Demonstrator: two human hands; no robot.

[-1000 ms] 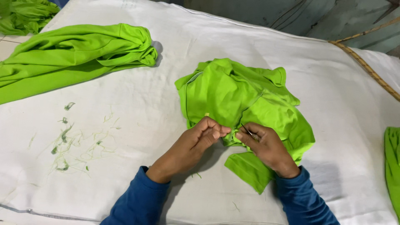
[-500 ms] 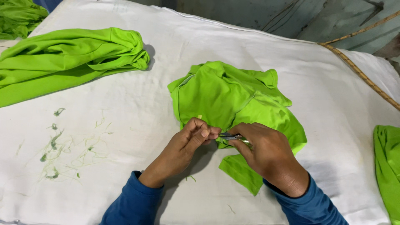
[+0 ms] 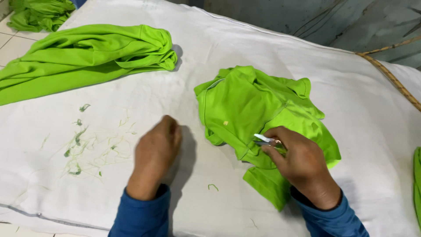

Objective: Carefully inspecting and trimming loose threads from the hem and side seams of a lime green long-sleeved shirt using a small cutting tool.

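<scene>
While white cloth (image 3: 272, 57) covers whole table, long green garment (image 3: 87, 55) lies far left, well apart from hands. Crumpled green shirt (image 3: 254, 105) sits centre-right. Right hand (image 3: 302, 164) rests on shirt's near edge, fingers pinched around small metal snips (image 3: 264, 139). Left hand (image 3: 155, 153) loosely curled, holding nothing, on bare cloth left of shirt. Green thread scraps (image 3: 83, 147) scattered near left.

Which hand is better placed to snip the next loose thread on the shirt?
The right hand, probably. It holds the small metal snips, and their tip lies on the shirt at a seam. The left hand is empty, off the shirt, over the white cloth near cut threads.
</scene>
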